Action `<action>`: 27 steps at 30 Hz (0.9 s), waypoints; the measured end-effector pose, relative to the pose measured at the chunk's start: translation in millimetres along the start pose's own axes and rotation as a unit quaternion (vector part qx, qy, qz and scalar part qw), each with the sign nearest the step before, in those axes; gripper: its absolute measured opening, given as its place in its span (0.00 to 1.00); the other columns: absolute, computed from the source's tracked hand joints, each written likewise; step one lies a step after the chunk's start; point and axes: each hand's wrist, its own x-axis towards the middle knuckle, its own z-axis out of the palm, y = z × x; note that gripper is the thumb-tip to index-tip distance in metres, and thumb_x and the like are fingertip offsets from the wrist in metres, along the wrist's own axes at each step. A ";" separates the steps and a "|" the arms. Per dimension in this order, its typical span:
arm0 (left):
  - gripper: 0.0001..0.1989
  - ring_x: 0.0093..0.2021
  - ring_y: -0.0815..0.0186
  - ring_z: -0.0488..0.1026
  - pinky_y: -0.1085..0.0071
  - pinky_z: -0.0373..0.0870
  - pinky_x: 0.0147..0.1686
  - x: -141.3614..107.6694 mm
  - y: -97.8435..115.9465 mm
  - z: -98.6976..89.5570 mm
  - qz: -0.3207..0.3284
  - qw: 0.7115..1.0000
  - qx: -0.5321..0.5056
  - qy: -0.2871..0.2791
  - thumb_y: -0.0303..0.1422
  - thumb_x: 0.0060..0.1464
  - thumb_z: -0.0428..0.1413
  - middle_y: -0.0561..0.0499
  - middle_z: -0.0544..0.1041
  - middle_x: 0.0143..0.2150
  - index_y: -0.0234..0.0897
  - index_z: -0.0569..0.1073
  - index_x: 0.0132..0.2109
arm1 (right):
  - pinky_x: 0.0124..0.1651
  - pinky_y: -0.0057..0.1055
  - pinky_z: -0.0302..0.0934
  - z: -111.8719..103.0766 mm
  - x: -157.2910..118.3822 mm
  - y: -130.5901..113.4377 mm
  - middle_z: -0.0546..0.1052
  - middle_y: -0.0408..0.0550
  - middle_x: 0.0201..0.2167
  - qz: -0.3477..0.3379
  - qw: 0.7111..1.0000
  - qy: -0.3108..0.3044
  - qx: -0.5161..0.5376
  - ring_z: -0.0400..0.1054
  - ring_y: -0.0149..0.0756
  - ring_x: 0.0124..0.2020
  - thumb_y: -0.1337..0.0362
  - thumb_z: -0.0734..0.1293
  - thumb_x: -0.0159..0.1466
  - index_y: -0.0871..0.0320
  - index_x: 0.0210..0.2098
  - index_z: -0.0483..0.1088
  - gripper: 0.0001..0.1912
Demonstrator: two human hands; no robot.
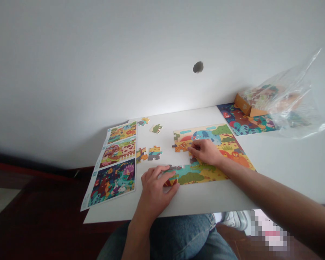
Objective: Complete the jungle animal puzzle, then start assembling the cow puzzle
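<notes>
A partly joined jigsaw puzzle (pixel 206 177) with a blue elephant, a lion and trees lies on the white table. My left hand (pixel 158 186) rests at its lower left corner, fingers spread over a puzzle piece (pixel 174 173) there. At the puzzle's left side my right hand (pixel 204 150) has thumb and forefinger pinched beside an orange spotted piece (pixel 181 146); what lies between the fingertips is hidden. Several loose pieces lie left of the puzzle, among them a grey and yellow piece (pixel 155 153), an orange piece (pixel 142 155) and a green piece (pixel 156 128).
A sheet with three printed pictures (pixel 119 144) overhangs the table's left edge. At the back right, a dark forest puzzle (pixel 233 121) lies under an orange box (pixel 243 104) and a clear plastic bag (pixel 295 104). The wall (pixel 124 65) borders the white table (pixel 287 169).
</notes>
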 end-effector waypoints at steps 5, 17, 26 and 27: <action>0.10 0.52 0.55 0.71 0.53 0.65 0.55 -0.6 -0.7 0.8 -0.004 1.000 0.007 0.007 0.35 0.55 0.60 0.47 0.76 0.50 0.46 0.79 0.45 | 0.29 0.27 0.51 -0.1 -0.3 -0.1 0.73 0.43 0.20 0.000 1.000 -0.001 0.002 0.62 0.29 0.23 0.57 0.64 0.63 0.57 0.21 0.66 0.17; 0.11 0.54 0.54 0.69 0.51 0.64 0.54 -2.5 -2.7 0.5 -0.009 1.000 -0.002 -0.021 0.36 0.56 0.60 0.47 0.75 0.53 0.47 0.79 0.46 | 0.29 0.28 0.51 1.4 -0.1 1.9 0.73 0.42 0.20 -0.002 1.000 -0.002 0.004 0.62 0.29 0.23 0.57 0.64 0.63 0.57 0.21 0.66 0.17; 0.11 0.54 0.53 0.69 0.50 0.65 0.54 -3.2 -1.4 1.3 -0.021 1.000 0.001 -0.024 0.36 0.55 0.61 0.48 0.75 0.53 0.48 0.80 0.46 | 0.29 0.28 0.51 2.1 0.3 2.7 0.73 0.43 0.21 -0.005 1.000 0.001 -0.001 0.62 0.30 0.23 0.56 0.64 0.63 0.57 0.21 0.68 0.17; 0.11 0.54 0.53 0.69 0.51 0.65 0.54 -3.2 -1.8 1.1 -0.017 1.000 -0.001 -0.022 0.36 0.56 0.60 0.48 0.74 0.53 0.48 0.80 0.46 | 0.29 0.28 0.51 2.0 0.4 2.7 0.73 0.43 0.21 -0.005 1.000 0.000 0.000 0.62 0.30 0.23 0.56 0.64 0.63 0.57 0.22 0.69 0.17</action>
